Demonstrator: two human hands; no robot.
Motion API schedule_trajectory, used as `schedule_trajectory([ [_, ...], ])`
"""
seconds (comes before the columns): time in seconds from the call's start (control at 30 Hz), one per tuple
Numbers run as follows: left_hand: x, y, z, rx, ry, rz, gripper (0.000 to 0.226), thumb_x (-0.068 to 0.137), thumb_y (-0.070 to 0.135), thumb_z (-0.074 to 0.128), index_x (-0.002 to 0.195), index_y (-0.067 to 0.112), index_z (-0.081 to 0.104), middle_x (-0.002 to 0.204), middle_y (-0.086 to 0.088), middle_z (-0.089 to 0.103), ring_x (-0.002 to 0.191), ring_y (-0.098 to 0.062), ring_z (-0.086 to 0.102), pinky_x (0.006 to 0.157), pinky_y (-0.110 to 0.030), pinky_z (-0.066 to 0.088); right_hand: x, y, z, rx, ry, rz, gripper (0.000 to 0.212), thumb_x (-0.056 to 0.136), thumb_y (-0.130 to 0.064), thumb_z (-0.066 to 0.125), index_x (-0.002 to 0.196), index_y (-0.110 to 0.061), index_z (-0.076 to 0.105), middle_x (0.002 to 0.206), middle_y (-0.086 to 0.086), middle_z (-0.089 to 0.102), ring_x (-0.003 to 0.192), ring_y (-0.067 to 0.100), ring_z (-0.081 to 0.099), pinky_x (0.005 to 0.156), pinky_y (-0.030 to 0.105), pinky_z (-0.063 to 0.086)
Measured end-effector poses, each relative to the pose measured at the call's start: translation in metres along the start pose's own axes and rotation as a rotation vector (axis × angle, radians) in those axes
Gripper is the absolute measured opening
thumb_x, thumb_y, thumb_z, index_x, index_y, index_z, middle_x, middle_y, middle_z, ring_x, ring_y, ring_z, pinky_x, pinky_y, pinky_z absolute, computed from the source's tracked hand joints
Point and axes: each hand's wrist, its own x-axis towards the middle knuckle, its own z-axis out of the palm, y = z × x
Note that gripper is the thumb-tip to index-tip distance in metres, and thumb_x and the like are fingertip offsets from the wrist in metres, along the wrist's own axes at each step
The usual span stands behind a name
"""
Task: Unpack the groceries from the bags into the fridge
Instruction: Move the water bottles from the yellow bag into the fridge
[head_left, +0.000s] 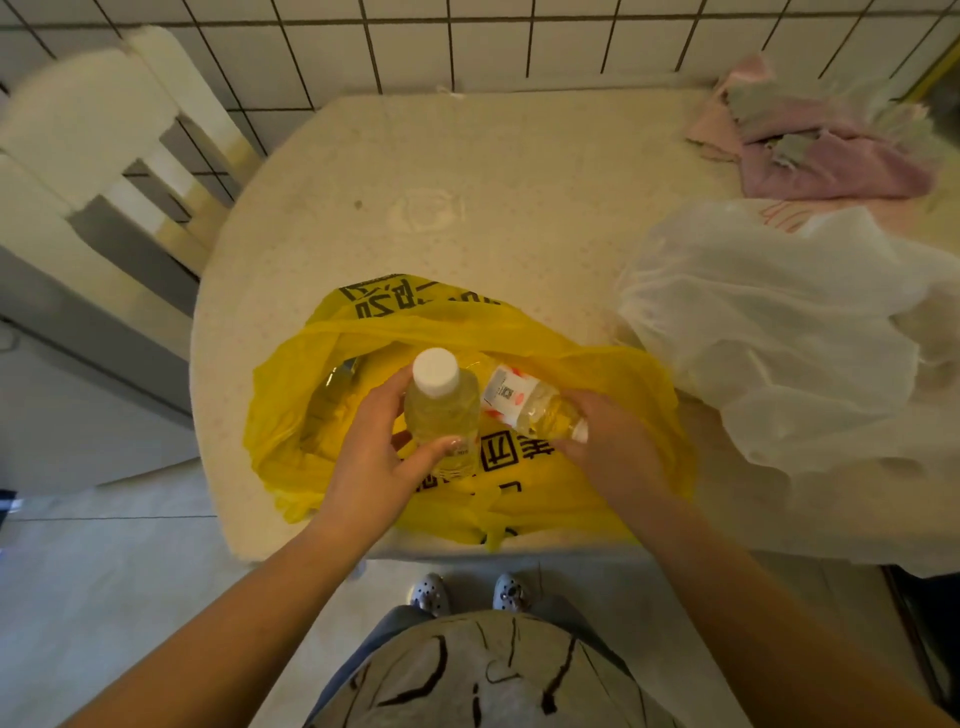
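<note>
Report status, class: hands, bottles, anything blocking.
Left hand grips upright yellow bottle. Right hand holds lying bottle in yellow bag. White bag alongside, not blocking.

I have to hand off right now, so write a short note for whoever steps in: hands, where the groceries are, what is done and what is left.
Left hand: grips an upright white-capped bottle of yellow drink, above the open yellow plastic bag.
Right hand: grips a lying clear bottle with a red-and-white label in that bag.
A white translucent plastic bag sits to the right on the cream table; contents not visible.
Done: nothing visibly stored; fridge out of view.
Left: carry both bottles to the fridge, check both bags.
</note>
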Motion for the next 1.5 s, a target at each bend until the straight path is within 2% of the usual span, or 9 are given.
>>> schedule_trajectory([
  [0.23,0.010,-0.002,-0.014,-0.107,0.085,-0.029,0.072,0.065,0.045,0.070,0.131,0.037,0.042,0.129,0.012,0.052,0.119,-0.003,0.049,0.095,-0.038,0.050,0.008,-0.066,-0.045,0.121,0.236,-0.269,0.038,0.076,-0.028,0.074,0.112,-0.021,0.062,0.109,-0.004,0.063,0.103,0.015,0.056,0.080,0.019,0.034],
  [0.33,0.014,-0.001,-0.019,-0.099,0.107,-0.027,0.073,0.066,0.041,0.072,0.132,0.035,0.042,0.128,0.010,0.052,0.119,-0.004,0.050,0.094,-0.035,0.050,0.018,-0.093,-0.053,0.198,0.207,-0.343,0.041,0.076,-0.026,0.074,0.115,-0.022,0.062,0.110,-0.006,0.061,0.105,0.013,0.056,0.092,0.029,0.044],
  [0.5,0.016,-0.007,-0.024,-0.113,0.118,-0.012,0.075,0.066,0.037,0.076,0.133,0.031,0.044,0.127,0.009,0.054,0.118,-0.004,0.051,0.094,-0.036,0.050,0.023,-0.104,-0.051,0.207,0.175,-0.397,0.044,0.075,-0.031,0.075,0.117,-0.026,0.061,0.108,-0.006,0.061,0.105,0.015,0.056,0.086,0.043,0.050],
  [0.67,0.015,-0.014,-0.021,-0.084,0.106,-0.010,0.071,0.070,0.032,0.078,0.131,0.038,0.042,0.129,0.010,0.051,0.119,-0.003,0.049,0.094,-0.035,0.050,0.024,-0.100,-0.048,0.290,0.155,-0.353,0.045,0.073,-0.029,0.077,0.114,-0.021,0.061,0.107,-0.005,0.060,0.102,0.014,0.057,0.088,0.041,0.049],
  [0.8,0.013,-0.018,-0.021,-0.034,0.101,-0.002,0.075,0.070,0.043,0.074,0.135,0.035,0.039,0.133,0.011,0.047,0.123,-0.005,0.045,0.096,-0.033,0.048,0.021,-0.092,-0.039,0.301,0.021,-0.288,0.060,0.072,-0.029,0.079,0.124,-0.021,0.051,0.115,-0.010,0.051,0.108,0.006,0.047,0.091,0.024,0.040],
  [0.97,0.010,-0.013,-0.020,-0.063,0.102,-0.021,0.073,0.069,0.033,0.079,0.125,0.052,0.035,0.126,0.027,0.047,0.117,0.009,0.044,0.087,-0.010,0.044,0.020,-0.082,-0.029,0.314,-0.066,-0.242,0.080,0.066,-0.030,0.084,0.133,-0.025,0.041,0.128,-0.005,0.050,0.120,0.011,0.045,0.102,0.036,0.040],
  [1.1,0.007,-0.005,-0.020,-0.137,0.143,-0.064,0.073,0.068,0.020,0.081,0.116,0.054,0.039,0.119,0.030,0.050,0.112,0.011,0.048,0.084,-0.016,0.048,0.019,-0.079,-0.029,0.392,-0.035,-0.248,0.076,0.061,-0.025,0.087,0.120,-0.038,0.041,0.117,-0.020,0.053,0.113,0.006,0.048,0.096,0.040,0.046],
  [1.27,-0.017,0.011,-0.036,-0.188,0.270,-0.101,0.072,0.061,0.039,0.076,0.121,0.050,0.038,0.119,0.027,0.053,0.110,0.009,0.052,0.088,-0.015,0.048,0.005,-0.089,-0.033,0.467,-0.018,-0.289,0.077,0.058,-0.025,0.088,0.117,-0.045,0.043,0.116,-0.021,0.055,0.112,0.007,0.053,0.094,0.040,0.050],
  [1.5,-0.084,0.018,-0.086,-0.205,0.491,-0.115,0.078,0.058,0.038,0.074,0.129,0.038,0.041,0.116,0.025,0.055,0.105,0.011,0.054,0.078,-0.005,0.045,-0.032,-0.160,-0.036,0.535,-0.074,-0.477,0.076,0.060,-0.022,0.086,0.119,-0.046,0.046,0.119,-0.020,0.057,0.107,-0.001,0.057,0.087,0.020,0.048],
])
